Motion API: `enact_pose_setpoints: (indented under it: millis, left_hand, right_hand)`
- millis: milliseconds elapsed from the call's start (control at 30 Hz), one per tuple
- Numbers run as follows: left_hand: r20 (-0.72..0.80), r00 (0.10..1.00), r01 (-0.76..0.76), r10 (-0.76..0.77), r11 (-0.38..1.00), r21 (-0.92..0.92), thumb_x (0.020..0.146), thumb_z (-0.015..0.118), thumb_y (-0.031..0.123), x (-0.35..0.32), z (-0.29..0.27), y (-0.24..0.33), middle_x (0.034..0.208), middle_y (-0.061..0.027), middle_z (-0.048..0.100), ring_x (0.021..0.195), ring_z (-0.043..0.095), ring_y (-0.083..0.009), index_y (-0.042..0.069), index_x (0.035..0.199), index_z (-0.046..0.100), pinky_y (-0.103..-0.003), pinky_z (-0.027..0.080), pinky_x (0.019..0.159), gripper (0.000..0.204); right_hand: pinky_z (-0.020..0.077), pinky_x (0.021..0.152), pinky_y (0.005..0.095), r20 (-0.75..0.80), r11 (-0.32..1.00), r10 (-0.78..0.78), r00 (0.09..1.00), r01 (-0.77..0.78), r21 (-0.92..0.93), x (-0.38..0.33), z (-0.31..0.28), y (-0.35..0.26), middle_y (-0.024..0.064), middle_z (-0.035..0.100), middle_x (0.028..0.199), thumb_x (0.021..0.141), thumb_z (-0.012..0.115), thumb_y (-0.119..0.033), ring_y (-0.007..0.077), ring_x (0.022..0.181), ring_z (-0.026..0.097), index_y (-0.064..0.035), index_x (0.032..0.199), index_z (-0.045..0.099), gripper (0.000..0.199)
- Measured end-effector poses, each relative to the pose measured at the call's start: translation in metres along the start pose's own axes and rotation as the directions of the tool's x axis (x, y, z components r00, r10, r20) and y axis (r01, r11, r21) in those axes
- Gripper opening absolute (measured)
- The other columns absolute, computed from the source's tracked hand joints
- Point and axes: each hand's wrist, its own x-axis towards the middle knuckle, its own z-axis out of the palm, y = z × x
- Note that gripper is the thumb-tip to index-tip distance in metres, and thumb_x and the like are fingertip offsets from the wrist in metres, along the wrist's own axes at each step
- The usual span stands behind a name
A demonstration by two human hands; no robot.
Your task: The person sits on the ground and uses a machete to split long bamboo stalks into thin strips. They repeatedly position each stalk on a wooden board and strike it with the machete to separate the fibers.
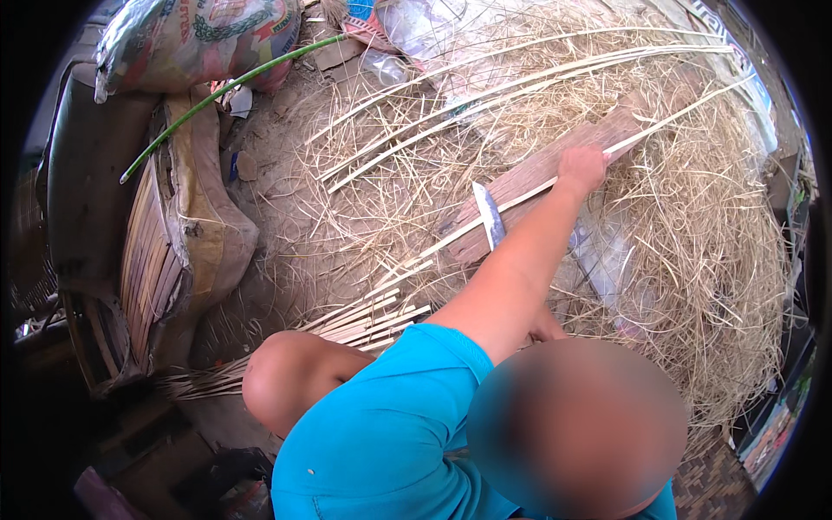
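My left arm reaches up and across to the right. The left hand [584, 167] is closed round a long pale split-bamboo strip [673, 119], which slants over a brown wooden board [542, 170]. A knife [489, 213] lies across the same strip, blade towards the board's left end. Its handle is hidden behind my left forearm. The blade lines up with my right hand [546, 326], which shows only in small part beside the forearm and seems to grip the knife. More split-bamboo strips [368, 325] lie in a bundle by my left knee.
Curly shavings [693, 286] heap up on the right and around the board. Several long pale strips [520, 76] stretch across the far side. A green bamboo stick [230, 89] leans at the far left, near a filled printed sack [195, 43] and a worn, torn seat [208, 225].
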Motion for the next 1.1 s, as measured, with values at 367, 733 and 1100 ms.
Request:
enact_pose_setpoints:
  millis: [367, 733, 1100]
  left_hand:
    - [0.049, 0.995, 0.088, -0.083, 0.99, -0.111, 0.104, 0.048, 0.039, 0.001, 0.007, 0.002, 0.104, -0.017, 0.075, 0.102, 0.07, -0.0367, 0.004, 0.1, 0.073, -0.049, 0.054, 0.088, 0.044]
    - [0.081, 0.992, 0.103, -0.098, 0.992, -0.066, 0.104, 0.049, 0.04, 0.007, 0.004, -0.004, 0.102, -0.0154, 0.075, 0.1, 0.071, -0.0349, 0.003, 0.105, 0.071, -0.048, 0.053, 0.091, 0.043]
    - [0.393, 0.827, -0.558, 0.401, 0.673, 0.486, 0.109, 0.039, 0.037, -0.026, -0.11, -0.041, 0.107, -0.0182, 0.069, 0.104, 0.066, -0.0359, -0.001, 0.11, 0.069, -0.042, 0.056, 0.094, 0.048]
  right_hand:
    - [0.0533, 0.056, 0.0304, -0.435, 0.983, 0.157, 0.886, -0.095, 0.16, -0.012, -0.042, -0.009, 0.01, 0.069, 0.087, 0.099, 0.055, -0.016, 0.0144, 0.065, 0.064, 0.0032, 0.124, 0.059, 0.031]
    - [0.054, 0.055, 0.0311, 0.077, 0.972, 0.233, 0.97, -0.23, -0.039, -0.031, 0.008, -0.053, 0.0094, 0.068, 0.085, 0.098, 0.057, -0.013, 0.014, 0.065, 0.064, 0.0016, 0.125, 0.059, 0.03]
    - [0.0553, 0.075, 0.0419, -0.623, 0.971, 0.175, 0.762, -0.237, -0.018, -0.036, -0.034, 0.013, 0.016, 0.065, 0.096, 0.095, 0.066, -0.025, 0.0295, 0.087, 0.068, -0.0021, 0.136, 0.051, 0.049]
